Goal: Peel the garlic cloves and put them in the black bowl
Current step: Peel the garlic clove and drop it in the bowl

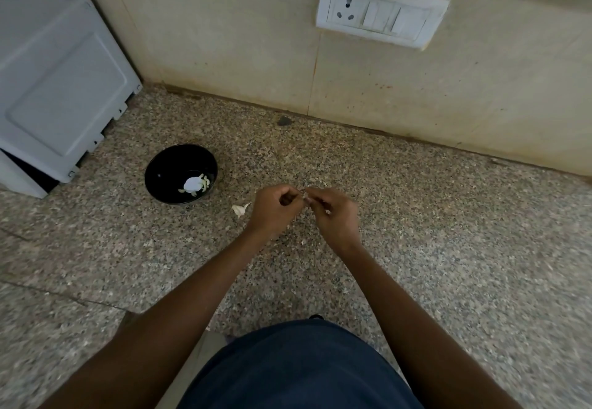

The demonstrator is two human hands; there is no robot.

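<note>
My left hand and my right hand meet fingertip to fingertip above the speckled counter, both with curled fingers pinching a small garlic clove, which is mostly hidden between them. The black bowl stands on the counter to the left of my hands and holds several pale peeled cloves. A white piece of garlic lies on the counter between the bowl and my left hand.
A white appliance stands at the back left against the wall. A white socket and switch plate is on the beige wall. The granite counter extends to the right and toward me. Small skin flakes lie under my hands.
</note>
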